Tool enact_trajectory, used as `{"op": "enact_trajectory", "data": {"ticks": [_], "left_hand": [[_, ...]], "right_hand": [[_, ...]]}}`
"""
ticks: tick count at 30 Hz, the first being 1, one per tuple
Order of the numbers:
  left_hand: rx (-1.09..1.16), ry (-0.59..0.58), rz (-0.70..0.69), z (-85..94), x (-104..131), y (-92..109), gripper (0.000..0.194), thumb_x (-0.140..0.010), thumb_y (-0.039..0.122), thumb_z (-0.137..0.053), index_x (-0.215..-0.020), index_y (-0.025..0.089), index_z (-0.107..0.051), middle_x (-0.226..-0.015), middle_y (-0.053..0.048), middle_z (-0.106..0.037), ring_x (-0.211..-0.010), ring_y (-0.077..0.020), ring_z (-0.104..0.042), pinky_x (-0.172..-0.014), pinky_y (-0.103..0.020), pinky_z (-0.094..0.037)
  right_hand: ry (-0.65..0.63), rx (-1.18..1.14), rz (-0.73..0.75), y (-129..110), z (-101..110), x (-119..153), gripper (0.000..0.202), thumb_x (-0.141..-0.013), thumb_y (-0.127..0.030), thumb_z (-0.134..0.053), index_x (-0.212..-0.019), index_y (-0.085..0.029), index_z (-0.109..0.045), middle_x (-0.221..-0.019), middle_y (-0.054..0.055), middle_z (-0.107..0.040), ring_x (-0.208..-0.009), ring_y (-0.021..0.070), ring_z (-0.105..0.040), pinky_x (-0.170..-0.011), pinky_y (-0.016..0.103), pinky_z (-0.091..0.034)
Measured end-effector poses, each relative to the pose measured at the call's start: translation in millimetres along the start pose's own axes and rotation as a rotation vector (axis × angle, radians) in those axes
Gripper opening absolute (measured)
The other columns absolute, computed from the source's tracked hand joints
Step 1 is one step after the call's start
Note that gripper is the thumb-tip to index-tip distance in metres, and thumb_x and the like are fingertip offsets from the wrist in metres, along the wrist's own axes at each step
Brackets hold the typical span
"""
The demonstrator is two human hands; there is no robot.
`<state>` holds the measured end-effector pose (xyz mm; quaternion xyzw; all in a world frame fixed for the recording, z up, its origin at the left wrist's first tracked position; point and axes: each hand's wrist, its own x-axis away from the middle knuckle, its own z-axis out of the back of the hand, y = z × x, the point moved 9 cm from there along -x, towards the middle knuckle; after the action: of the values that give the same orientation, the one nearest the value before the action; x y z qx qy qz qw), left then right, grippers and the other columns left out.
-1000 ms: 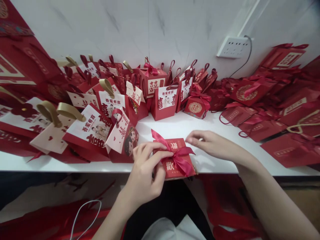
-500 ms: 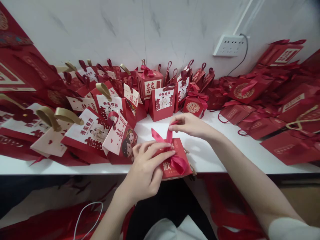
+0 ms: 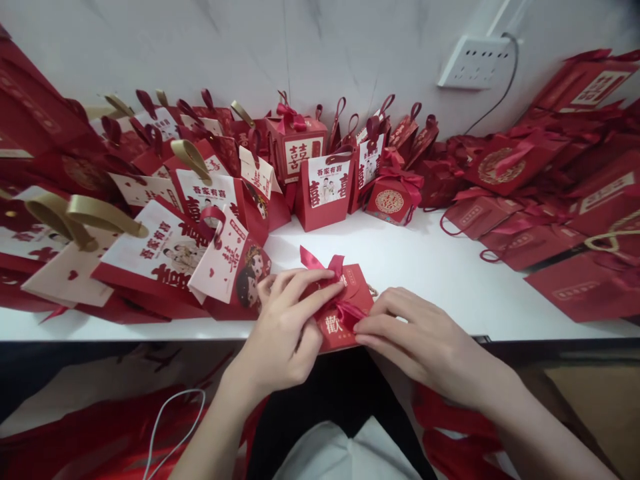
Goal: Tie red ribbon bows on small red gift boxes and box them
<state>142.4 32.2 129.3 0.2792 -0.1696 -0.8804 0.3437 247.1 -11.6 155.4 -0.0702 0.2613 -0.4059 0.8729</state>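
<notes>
A red gift box (image 3: 350, 275) with gold characters lies flat at the table's front edge. Tied across it is a shiny crimson ribbon (image 3: 311, 259) with a bow. My left hand (image 3: 287, 333) grips the box from the left, its index and middle fingers pressing on the ribbon near the knot. At the box's right front corner, my right hand (image 3: 423, 340) pinches a loop of the bow between thumb and fingers. Part of the knot is hidden under my left fingers. Just left of that hand stands a box with cartoon figures (image 3: 237, 267).
Upright red boxes (image 3: 325, 193) with handles crowd the left and back of the white table (image 3: 440, 287). More boxes are piled on the right (image 3: 530, 233). A power strip (image 3: 475, 63) with a cable is on the wall. A white cord (image 3: 180, 427) hangs below.
My right hand has left the upper ribbon end and come down to the bow's loop at the right. My left hand stays on the box. The view has tilted slightly downward.
</notes>
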Motion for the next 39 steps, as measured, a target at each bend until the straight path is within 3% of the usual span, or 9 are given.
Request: {"op": "enact_trajectory", "data": {"ticks": [4,7,9,16,19,22,26,31,39], "left_hand": [[-0.001,0.002,0.012,0.7,0.6,-1.3,0.051,-0.078,0.010,-0.037,-0.124,0.021,-0.056,-0.129,-0.004,-0.050,-0.114,-0.0244,-0.041,-0.093,-0.043,-0.027],[0.004,0.005,0.010,0.6,0.6,-1.5,0.052,-0.077,0.010,-0.037,-0.125,0.021,-0.055,-0.129,-0.005,-0.050,-0.114,-0.0247,-0.041,-0.094,-0.043,-0.027],[0.006,0.007,0.006,0.5,0.6,-1.5,0.052,-0.077,0.010,-0.038,-0.126,0.021,-0.054,-0.129,-0.005,-0.049,-0.114,-0.0252,-0.040,-0.094,-0.044,-0.027],[0.020,0.001,0.005,-0.6,1.7,-1.6,0.052,-0.078,0.011,-0.038,-0.127,0.020,-0.053,-0.129,-0.006,-0.048,-0.115,-0.0250,-0.038,-0.095,-0.044,-0.027],[0.026,0.006,0.008,-0.3,1.7,-1.2,0.052,-0.078,0.012,-0.038,-0.127,0.020,-0.053,-0.129,-0.006,-0.048,-0.114,-0.0250,-0.038,-0.095,-0.044,-0.027],[0.016,0.010,0.009,-0.3,1.8,-1.2,0.053,-0.078,0.013,-0.038,-0.128,0.021,-0.052,-0.129,-0.006,-0.048,-0.114,-0.0260,-0.038,-0.095,-0.045,-0.027],[0.019,0.005,0.015,-1.0,2.4,-2.1,0.053,-0.078,0.014,-0.039,-0.129,0.022,-0.052,-0.130,-0.006,-0.048,-0.114,-0.0270,-0.039,-0.095,-0.046,-0.028],[0.021,0.008,0.011,-0.7,3.3,-2.3,0.053,-0.079,0.014,-0.039,-0.129,0.023,-0.052,-0.130,-0.006,-0.048,-0.114,-0.0266,-0.039,-0.094,-0.045,-0.028],[0.044,0.019,0.023,-2.6,3.6,-3.2,0.053,-0.080,0.014,-0.038,-0.130,0.022,-0.051,-0.131,-0.006,-0.047,-0.115,-0.0265,-0.038,-0.095,-0.045,-0.027]], "right_hand": [[0.035,0.015,0.061,3.8,4.3,2.8,0.022,-0.094,-0.011,-0.039,-0.100,-0.017,-0.059,-0.087,0.006,-0.060,-0.078,0.0131,-0.056,-0.067,0.022,-0.049],[0.106,0.088,0.130,1.9,12.5,7.3,0.028,-0.092,-0.008,-0.039,-0.116,-0.014,-0.053,-0.095,0.008,-0.063,-0.087,0.0164,-0.058,-0.076,0.027,-0.051],[0.144,0.124,0.147,4.0,14.5,8.6,0.027,-0.091,-0.009,-0.041,-0.113,-0.016,-0.055,-0.095,0.008,-0.065,-0.089,0.0192,-0.059,-0.080,0.032,-0.051],[0.253,0.000,0.024,34.5,13.7,5.4,0.018,-0.088,-0.015,-0.051,-0.101,-0.022,-0.059,-0.093,0.006,-0.065,-0.085,0.0183,-0.063,-0.077,0.032,-0.052],[0.319,-0.083,-0.191,48.1,21.9,7.5,0.019,-0.088,-0.015,-0.047,-0.104,-0.020,-0.057,-0.091,0.006,-0.063,-0.082,0.0165,-0.062,-0.073,0.030,-0.050],[0.184,-0.211,-0.499,60.7,11.4,11.6,0.017,-0.091,-0.029,-0.045,-0.084,-0.019,-0.057,-0.072,0.001,-0.060,-0.063,0.0131,-0.058,-0.060,0.025,-0.046],[-0.047,-0.312,-0.646,58.6,-12.6,15.1,0.029,-0.086,-0.041,-0.053,-0.067,-0.020,-0.050,-0.059,-0.003,-0.054,-0.052,0.0111,-0.049,-0.049,0.023,-0.038],[-0.087,-0.476,-0.633,64.6,-22.2,10.0,0.024,-0.087,-0.036,-0.052,-0.070,-0.019,-0.051,-0.062,-0.003,-0.054,-0.057,0.0110,-0.048,-0.053,0.022,-0.037],[-0.066,-0.865,-0.629,85.4,-32.4,-6.8,0.037,-0.084,-0.044,-0.053,-0.060,-0.017,-0.047,-0.056,-0.004,-0.042,-0.053,0.0091,-0.038,-0.054,0.023,-0.031]]}}
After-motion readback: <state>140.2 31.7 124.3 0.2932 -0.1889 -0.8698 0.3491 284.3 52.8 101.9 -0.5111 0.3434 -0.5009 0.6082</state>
